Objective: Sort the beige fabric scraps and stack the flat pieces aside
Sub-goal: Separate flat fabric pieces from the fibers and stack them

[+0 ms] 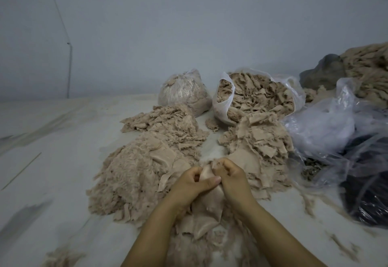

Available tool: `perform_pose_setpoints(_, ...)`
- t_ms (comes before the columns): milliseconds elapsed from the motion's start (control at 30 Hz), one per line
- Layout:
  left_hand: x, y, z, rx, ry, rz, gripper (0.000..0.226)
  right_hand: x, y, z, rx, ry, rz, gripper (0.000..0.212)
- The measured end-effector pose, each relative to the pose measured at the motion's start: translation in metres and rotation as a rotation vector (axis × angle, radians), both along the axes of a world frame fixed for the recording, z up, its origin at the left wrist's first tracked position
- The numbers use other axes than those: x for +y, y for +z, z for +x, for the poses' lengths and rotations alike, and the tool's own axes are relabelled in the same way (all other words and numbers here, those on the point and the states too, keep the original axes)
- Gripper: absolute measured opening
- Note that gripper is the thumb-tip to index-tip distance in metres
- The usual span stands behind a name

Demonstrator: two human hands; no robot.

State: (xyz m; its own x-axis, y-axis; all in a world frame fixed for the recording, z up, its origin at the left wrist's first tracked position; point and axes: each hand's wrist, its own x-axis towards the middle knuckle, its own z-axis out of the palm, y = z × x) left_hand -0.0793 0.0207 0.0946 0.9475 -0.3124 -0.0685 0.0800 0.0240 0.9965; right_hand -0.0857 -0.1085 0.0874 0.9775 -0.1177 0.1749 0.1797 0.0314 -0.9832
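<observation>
Left hand [190, 182] and right hand [230, 177] meet, fingers [211, 180] curled, pinching one beige scrap [206, 173] between them. Fluffy scrap heap [134, 174] lies left of the fingers, flat pieces [258, 140] right. Open bag [258, 96] beyond.

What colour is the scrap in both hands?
Beige, plain, no pattern: the scrap pinched between both hands, head view.

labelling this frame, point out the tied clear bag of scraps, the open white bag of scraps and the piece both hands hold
tied clear bag [184, 92], head view, bulging front
open white bag [220, 107], head view, left wall
held piece [206, 173], head view, fabric between the hands
</observation>
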Motion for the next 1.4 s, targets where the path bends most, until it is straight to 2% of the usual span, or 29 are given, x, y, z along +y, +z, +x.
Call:
perform_pose_setpoints(100,0.0,0.004,0.002,0.028,0.012,-0.005,0.014,-0.003,-0.001,0.005,-0.029,-0.074,0.038,0.037)
perform_pose_setpoints(133,0.002,0.005,0.002,0.029,0.014,0.027,0.011,-0.007,-0.001,0.007,-0.029,-0.108,0.059,0.039)
perform_pose_setpoints(200,0.008,0.006,0.002,0.044,0.018,0.02,0.015,-0.02,-0.003,0.01,-0.001,-0.157,0.095,0.037)
perform_pose_setpoints(233,0.011,0.007,0.004,0.072,0.044,-0.048,0.014,-0.027,-0.005,0.011,0.029,-0.153,0.078,0.037)
perform_pose_setpoints(300,0.015,0.01,0.009,0.133,0.116,-0.218,0.017,-0.036,-0.007,0.008,0.132,-0.036,-0.047,0.039)
perform_pose_setpoints(367,0.016,0.014,0.013,0.168,0.13,-0.291,0.026,-0.037,-0.007,0.003,0.201,0.116,-0.189,0.042)
perform_pose_setpoints(467,0.011,0.018,0.013,0.147,0.051,-0.28,0.021,-0.025,-0.009,-0.001,0.137,0.311,-0.165,0.052)
perform_pose_setpoints(533,0.01,0.019,0.013,0.077,0.071,-0.175,0.017,-0.017,-0.009,-0.002,0.088,0.37,-0.088,0.05)
perform_pose_setpoints(600,0.017,0.02,0.014,-0.014,0.144,-0.062,0.021,-0.014,-0.007,0.0,0.051,0.346,0.017,0.035)
perform_pose_setpoints(633,0.021,0.02,0.015,-0.027,0.159,-0.037,0.024,-0.014,-0.008,0.001,0.034,0.326,0.04,0.034)
perform_pose_setpoints(733,0.032,0.024,0.012,-0.017,0.011,0.099,0.037,-0.006,-0.007,0.004,-0.037,0.248,0.007,0.036)
perform_pose_setpoints(800,0.033,0.023,0.011,-0.018,-0.063,0.213,0.033,0.002,-0.007,0.004,-0.076,0.187,0.021,0.031)
perform_pose_setpoints(900,0.033,0.022,0.013,0.013,0.087,0.084,0.012,0.006,-0.014,0.007,-0.078,0.125,0.034,0.024)
perform_pose_setpoints(1000,0.038,0.02,0.017,0.086,0.266,-0.097,0.008,0.001,-0.028,0.006,-0.037,0.054,-0.025,0.025)
perform_pose_setpoints(1100,0.047,0.022,0.024,0.05,0.393,-0.115,0.013,-0.005,-0.04,0.002,0.018,0.089,-0.215,0.03)
perform_pose_setpoints(1167,0.047,0.025,0.025,0.029,0.34,-0.078,0.018,-0.003,-0.039,0.0,0.018,0.195,-0.346,0.035)
perform_pose_setpoints(1200,0.045,0.025,0.025,0.044,0.287,-0.07,0.022,0.0,-0.035,0.0,0.01,0.2,-0.338,0.033)
perform_pose_setpoints(1300,0.036,0.022,0.019,0.088,0.126,-0.058,0.024,0.005,-0.021,0.008,-0.013,0.191,-0.142,0.039)
perform_pose_setpoints(1400,0.031,0.019,0.016,0.045,0.09,0.031,0.031,0.01,-0.007,0.012,-0.084,0.084,-0.069,0.007)
